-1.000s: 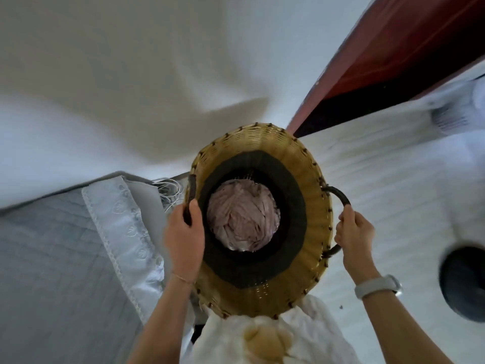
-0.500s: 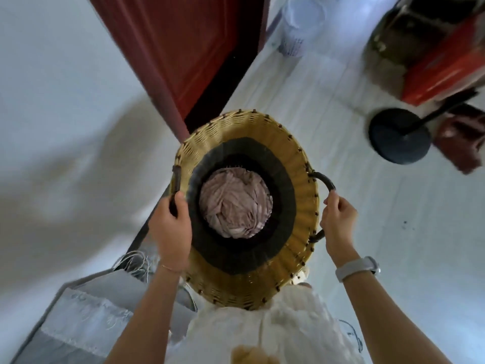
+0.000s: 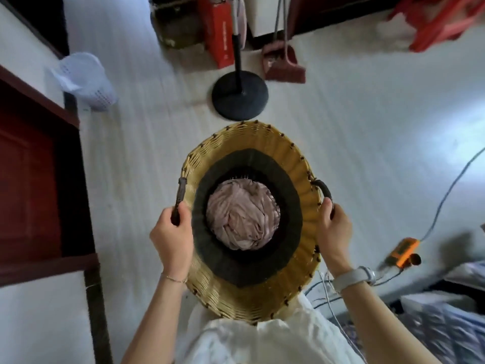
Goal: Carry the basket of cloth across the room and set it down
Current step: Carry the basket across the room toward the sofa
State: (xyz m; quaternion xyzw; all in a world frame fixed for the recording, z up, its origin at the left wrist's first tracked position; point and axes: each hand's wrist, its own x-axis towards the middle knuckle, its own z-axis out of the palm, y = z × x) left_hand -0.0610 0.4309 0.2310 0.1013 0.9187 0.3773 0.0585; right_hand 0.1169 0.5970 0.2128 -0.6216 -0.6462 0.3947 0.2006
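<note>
A round woven basket (image 3: 245, 139) with a yellow rim and a dark inner band hangs in front of my body above the floor. A bundle of pale pink cloth (image 3: 242, 215) lies at its bottom. My left hand (image 3: 173, 239) grips the dark handle on the basket's left side. My right hand (image 3: 334, 232) grips the looped dark handle on its right side; a pale watch sits on that wrist.
A black round stand base (image 3: 240, 98) with a pole stands on the pale floor just ahead. A white mesh bin (image 3: 86, 80) is ahead left, beside a red door (image 3: 29, 185). A dustpan (image 3: 284, 63), red boxes and clutter lie farther ahead. An orange device (image 3: 404, 252) with cables lies at right.
The view has swung away from the wall and bedding toward the open room. The door has moved to the left and the stand base is now straight ahead. Both hands keep their grip.
</note>
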